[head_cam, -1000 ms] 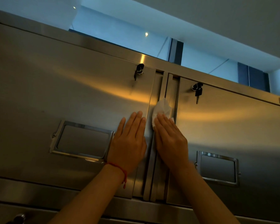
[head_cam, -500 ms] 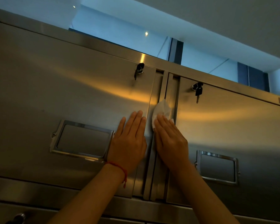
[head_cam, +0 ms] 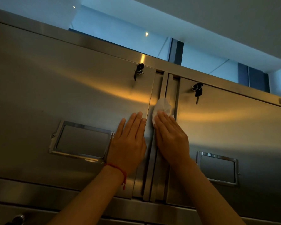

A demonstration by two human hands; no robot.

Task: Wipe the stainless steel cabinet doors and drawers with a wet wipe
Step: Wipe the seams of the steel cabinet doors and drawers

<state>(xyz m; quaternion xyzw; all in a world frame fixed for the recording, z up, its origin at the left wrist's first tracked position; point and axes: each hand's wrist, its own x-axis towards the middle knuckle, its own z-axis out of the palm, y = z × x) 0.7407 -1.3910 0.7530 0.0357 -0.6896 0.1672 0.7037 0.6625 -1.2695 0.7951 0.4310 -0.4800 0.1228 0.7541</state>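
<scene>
Two stainless steel cabinet doors fill the head view: a left door [head_cam: 58,88] and a right door [head_cam: 234,124], with a narrow vertical post [head_cam: 154,168] between them. My left hand [head_cam: 128,143] lies flat on the left door's right edge, fingers straight. With straight fingers my right hand [head_cam: 170,137] presses a crumpled white wet wipe [head_cam: 161,105] against the post. Part of the wipe is hidden under my fingers.
A key hangs in each door's lock, left key [head_cam: 139,70] and right key [head_cam: 197,92]. Each door has a recessed framed handle, left handle [head_cam: 81,140] and right handle [head_cam: 217,169]. A lower drawer front with a knob [head_cam: 17,219] shows at bottom left.
My right hand and the wipe have crept slightly upward along the post. The left hand has stayed flat on the left door.
</scene>
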